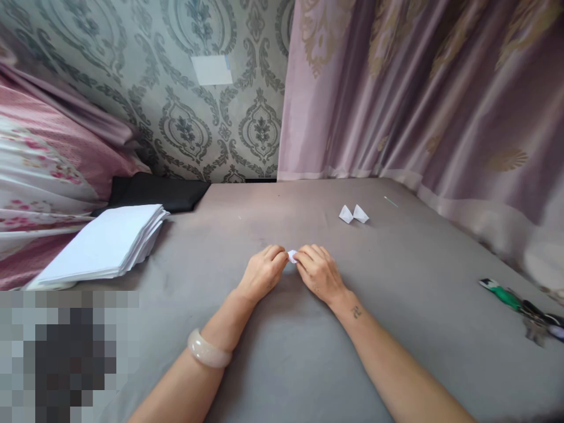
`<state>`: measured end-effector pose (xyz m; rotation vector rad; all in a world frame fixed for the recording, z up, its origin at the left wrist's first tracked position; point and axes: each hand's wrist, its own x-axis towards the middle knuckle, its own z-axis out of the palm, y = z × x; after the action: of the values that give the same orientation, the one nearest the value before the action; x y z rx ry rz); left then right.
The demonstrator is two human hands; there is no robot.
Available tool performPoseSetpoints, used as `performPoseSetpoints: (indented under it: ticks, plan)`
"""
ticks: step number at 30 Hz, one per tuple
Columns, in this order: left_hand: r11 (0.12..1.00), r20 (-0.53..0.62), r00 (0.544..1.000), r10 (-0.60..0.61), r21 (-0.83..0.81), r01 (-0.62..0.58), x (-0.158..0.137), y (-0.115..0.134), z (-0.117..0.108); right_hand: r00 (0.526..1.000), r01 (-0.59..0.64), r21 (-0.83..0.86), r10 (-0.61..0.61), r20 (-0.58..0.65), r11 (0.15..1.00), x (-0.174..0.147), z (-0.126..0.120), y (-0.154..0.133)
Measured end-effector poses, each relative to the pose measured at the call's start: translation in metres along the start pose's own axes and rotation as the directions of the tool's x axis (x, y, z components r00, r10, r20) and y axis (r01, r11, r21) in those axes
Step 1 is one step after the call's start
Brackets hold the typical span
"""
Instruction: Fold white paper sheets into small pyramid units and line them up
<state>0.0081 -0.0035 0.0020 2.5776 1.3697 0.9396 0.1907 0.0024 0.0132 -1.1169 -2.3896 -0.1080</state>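
Note:
Between my fingertips, a small folded piece of white paper (pixel 292 256) is pinched just above the grey cloth surface (pixel 282 364). My left hand (pixel 265 270) grips its left side with the fingers closed. My right hand (pixel 321 271) pinches the right side, fingers curled. Most of the paper is hidden by the fingers, so its full shape cannot be made out. Beyond my right hand stand two small folded white paper shapes, a left one (pixel 346 214) and a right one (pixel 361 214), their lower corners close together.
A thick stack of white paper (pixel 106 241) lies at the left, with a black flat item (pixel 158 191) behind it. Keys with a green-handled piece (pixel 504 295) rest at the right edge. A thin stick (pixel 390 201) lies at the back right, near the purple curtain (pixel 352 94).

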Motion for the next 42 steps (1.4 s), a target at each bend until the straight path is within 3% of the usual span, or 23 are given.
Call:
performPoseSetpoints:
  ticks: [5, 12, 19, 23, 30, 38, 42]
  plan:
    - [0.995, 0.055, 0.998, 0.019, 0.097, -0.025, 0.002, 0.0, 0.005, 1.0, 0.023, -0.065, -0.022, 0.022, 0.998, 0.001, 0.004, 0.001]
    - [0.972, 0.039, 0.994, 0.1, 0.209, -0.106, 0.002, -0.002, 0.008, 1.0, 0.024, -0.084, -0.024, 0.003, 0.996, 0.0, 0.008, 0.002]
    - [0.966, 0.185, 0.974, 0.129, 0.2, -0.166, 0.003, 0.003, 0.007, 0.996, 0.024, -0.12, -0.014, 0.083, 0.993, -0.004, 0.012, -0.003]
    - [0.975, 0.24, 0.969, 0.061, 0.192, -0.109, -0.002, 0.007, 0.002, 0.989, -0.036, -0.043, 0.041, 0.141, 0.998, -0.009, 0.008, -0.005]
    - [0.998, 0.255, 0.966, -0.054, -0.014, 0.06, -0.006, 0.008, -0.004, 0.97, -0.141, 0.062, 0.126, 0.209, 0.988, -0.01, 0.0, -0.007]
    - [0.965, 0.205, 0.97, -0.134, -0.195, 0.174, -0.003, -0.001, 0.002, 0.935, -0.291, 0.127, 0.253, 0.25, 0.948, -0.005, 0.0, -0.009]
    - [0.918, 0.199, 0.952, -0.231, -0.278, 0.281, 0.001, -0.002, 0.002, 0.901, -0.376, 0.208, 0.303, 0.312, 0.903, 0.0, -0.003, -0.006]
